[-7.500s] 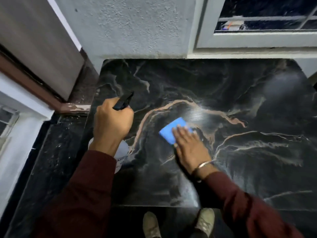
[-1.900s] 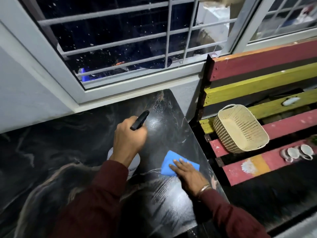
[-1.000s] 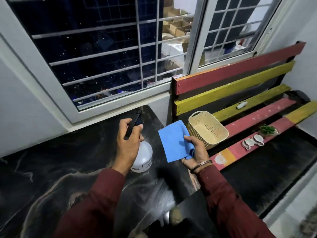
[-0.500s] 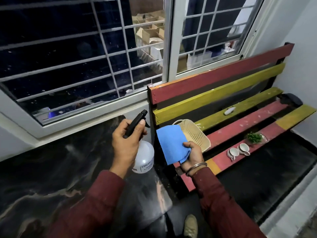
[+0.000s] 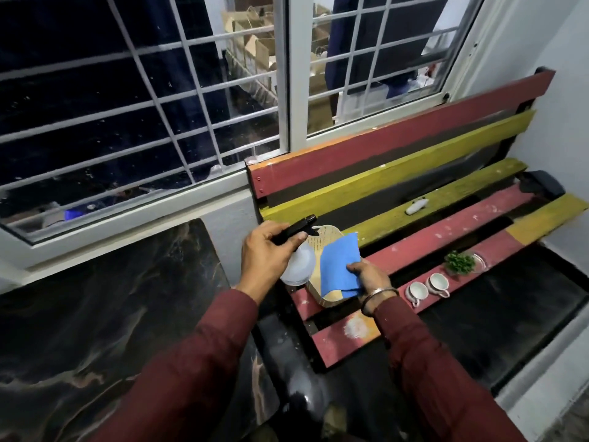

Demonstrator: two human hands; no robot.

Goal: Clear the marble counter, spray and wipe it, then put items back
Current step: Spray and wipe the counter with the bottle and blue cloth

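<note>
Your left hand [image 5: 263, 250] is wrapping its fingers round the black trigger head of the spray bottle [image 5: 298, 264], holding the pale bottle body in the air at the basket's 9 o'clock edge. Your right hand [image 5: 369, 277] is pinching the blue cloth [image 5: 339, 266] by its lower right corner, thumb on top, and the cloth is hanging spread over the cream basket [image 5: 328, 298], which is sitting on the slatted bench [image 5: 414, 237] beneath both hands. A metal bangle [image 5: 379, 296] is circling your right wrist.

The marble counter [image 5: 111, 298] is lying at 8 o'clock in the view, dark with pale veins, and both your hands are off it, past its right edge. At 3 o'clock from the cloth, two white cups [image 5: 428, 287] are sitting side by side on the front red slat, with a small green plant [image 5: 460, 263] in a glass dish just beyond them at their 2 o'clock. A small white object [image 5: 416, 206] is resting on a yellow slat further back.
</note>
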